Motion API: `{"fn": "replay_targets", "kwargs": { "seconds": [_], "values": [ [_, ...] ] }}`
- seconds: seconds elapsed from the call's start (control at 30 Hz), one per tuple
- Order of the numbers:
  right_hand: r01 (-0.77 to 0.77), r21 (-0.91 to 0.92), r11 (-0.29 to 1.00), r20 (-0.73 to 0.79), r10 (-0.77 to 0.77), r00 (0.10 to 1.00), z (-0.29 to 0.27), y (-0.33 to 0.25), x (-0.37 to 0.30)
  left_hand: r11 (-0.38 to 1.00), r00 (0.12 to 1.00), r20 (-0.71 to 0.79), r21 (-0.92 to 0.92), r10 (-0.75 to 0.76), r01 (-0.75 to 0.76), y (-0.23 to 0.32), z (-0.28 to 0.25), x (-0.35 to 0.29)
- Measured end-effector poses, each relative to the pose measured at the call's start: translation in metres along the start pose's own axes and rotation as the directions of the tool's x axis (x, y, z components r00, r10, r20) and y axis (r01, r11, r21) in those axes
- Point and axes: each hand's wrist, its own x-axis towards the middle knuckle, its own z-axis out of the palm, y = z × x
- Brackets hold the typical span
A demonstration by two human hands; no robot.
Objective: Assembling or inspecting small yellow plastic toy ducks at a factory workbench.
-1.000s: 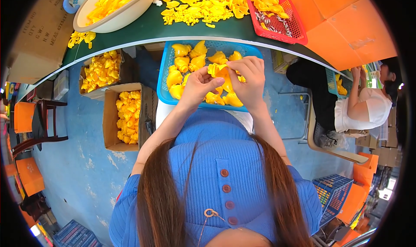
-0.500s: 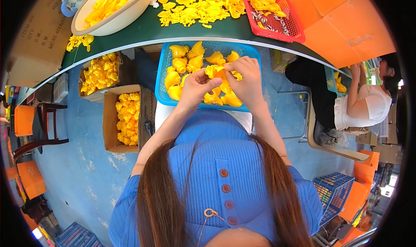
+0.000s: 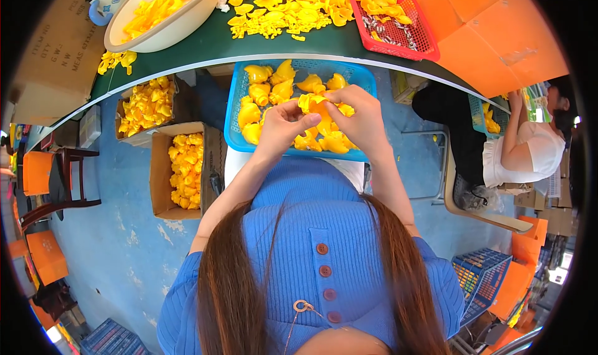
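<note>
The left hand [image 3: 283, 128] and right hand [image 3: 361, 119] are clamping their grip on a yellow piece [image 3: 310, 103] over the blue basket [image 3: 234, 115]; the green counter [image 3: 205, 51] is curving beyond, blue floor [image 3: 118, 211] spreading alongside.

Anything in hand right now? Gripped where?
Yes, a small yellow piece: the left hand holds its left side, the right hand its right end. Fingers hide the exact contact points.

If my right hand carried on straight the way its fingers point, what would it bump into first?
Most likely the yellow piece held at your left hand. Your right hand looks right up against it, though depth is unclear.
</note>
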Motion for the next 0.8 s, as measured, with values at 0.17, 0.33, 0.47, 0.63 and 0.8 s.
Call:
{"fn": "replay_targets", "kwargs": {
  "seconds": [0.17, 0.33, 0.47, 0.63, 0.8],
  "values": [
    [0.101, -0.138, 0.985, 0.025, -0.099, 0.995, 0.003, 0.002, 0.002, 0.997, 1.000, -0.007, 0.076, 0.010, -0.009, 0.004, -0.001, -0.001],
    [-0.132, 0.028, 0.991, 0.075, 0.130, 0.989, 0.008, 0.004, -0.001, 0.995, 0.999, -0.017, 0.088, 0.047, -0.046, -0.002, -0.003, 0.001],
    [-0.257, 0.189, 0.948, 0.119, 0.238, 0.964, 0.005, 0.004, -0.001, 0.998, 0.998, 0.000, -0.003, 0.059, -0.059, 0.001, 0.003, 0.000],
    [-0.334, 0.275, 0.901, 0.089, 0.322, 0.943, 0.010, 0.004, -0.001, 0.985, 0.984, -0.076, 0.074, 0.160, -0.155, -0.005, 0.004, 0.004],
    [-0.309, 0.230, 0.923, 0.014, 0.314, 0.949, 0.015, 0.005, -0.002, 0.879, 0.901, -0.138, 0.322, 0.411, -0.351, 0.004, 0.008, -0.004]
  ]
}}
